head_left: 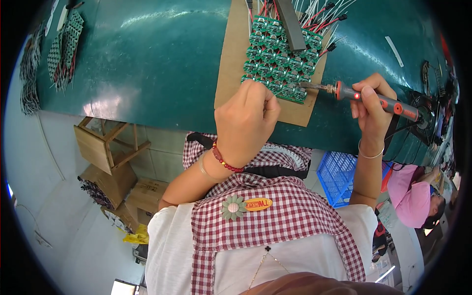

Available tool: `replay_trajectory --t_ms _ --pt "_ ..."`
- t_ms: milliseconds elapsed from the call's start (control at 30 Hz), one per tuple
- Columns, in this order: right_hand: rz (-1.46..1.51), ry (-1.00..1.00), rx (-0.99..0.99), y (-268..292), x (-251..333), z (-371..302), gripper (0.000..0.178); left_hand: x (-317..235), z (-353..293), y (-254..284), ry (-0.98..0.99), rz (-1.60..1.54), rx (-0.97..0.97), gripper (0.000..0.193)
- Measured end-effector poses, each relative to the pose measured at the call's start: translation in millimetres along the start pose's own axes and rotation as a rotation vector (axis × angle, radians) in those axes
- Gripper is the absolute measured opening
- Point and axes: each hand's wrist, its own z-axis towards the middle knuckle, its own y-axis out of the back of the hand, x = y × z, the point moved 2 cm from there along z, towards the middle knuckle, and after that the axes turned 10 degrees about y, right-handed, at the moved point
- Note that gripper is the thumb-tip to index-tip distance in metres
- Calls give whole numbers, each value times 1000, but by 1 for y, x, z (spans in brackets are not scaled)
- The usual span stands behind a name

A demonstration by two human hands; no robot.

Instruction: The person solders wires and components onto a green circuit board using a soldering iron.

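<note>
A panel of small green circuit boards (280, 60) lies on a brown cardboard sheet (230, 61), with red, black and white wires fanning out at its far side. A dark flat bar (290, 24) rests across the boards. My right hand (374, 101) grips a soldering iron (347, 92) by its grey and red handle, a small red light glowing on it. The iron's tip reaches the boards' near right corner. Closed with its fingers pinched, my left hand (248, 115) is at the near left edge of the panel; whatever it pinches is hidden behind the knuckles.
More green boards (66, 46) and a bundle of grey wires (29, 73) lie at the far left of the green table (157, 64). A white strip (394, 51) sits right. Below are a wooden stool (93, 147), cardboard boxes and a blue basket (337, 177). Another person in pink (408, 196) sits at right.
</note>
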Motion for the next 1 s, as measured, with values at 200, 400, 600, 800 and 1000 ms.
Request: replay_trajectory --t_ms 200,400,600,800,1000 --pt "137 42 -63 8 2 -2 20 -4 -1 10 22 -21 7 15" --pt "68 45 -30 -2 5 7 19 6 0 20 53 -22 -35 14" --pt "47 -4 33 -19 -1 10 17 5 0 15 41 -8 -17 14" --pt "-5 -43 20 -20 -2 11 18 7 3 8 17 9 -42 15" --pt "-13 -48 62 -18 -1 12 17 4 5 5 -5 49 -65 17"
